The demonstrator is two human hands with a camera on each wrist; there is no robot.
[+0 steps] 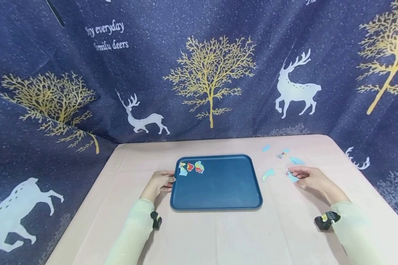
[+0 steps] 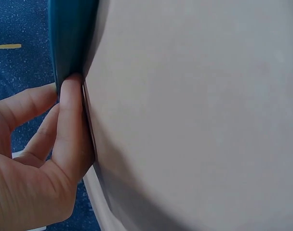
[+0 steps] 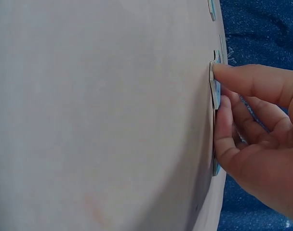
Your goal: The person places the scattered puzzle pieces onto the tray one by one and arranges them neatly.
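You are steadying the dark blue tray (image 1: 219, 191) with your left hand (image 1: 159, 181): its grip is closing lightly about the left rim, thumb and fingertips touching the edge, probably so that the tray is not sliding on the cloth-covered tabletop (image 1: 238, 235). Your right hand (image 1: 313, 179) is working well apart from it, on the tabletop beyond the tray's right side. That grip is nearly closed, and you are pinching a light blue puzzle piece (image 1: 292, 178) between your fingertips, seemingly by its edges because it is so thin and flat; whether it is clearing the cloth you cannot tell from these views. The loose pieces (image 1: 296, 161) around it are lying flat and mostly apart, which is likely making each easier to pick out singly, while another curved piece (image 1: 268, 173) is resting between your right hand and the tray. The brightly printed pieces (image 1: 199, 167) on the tray are sitting close together in its far left corner, presumably keeping them grouped.
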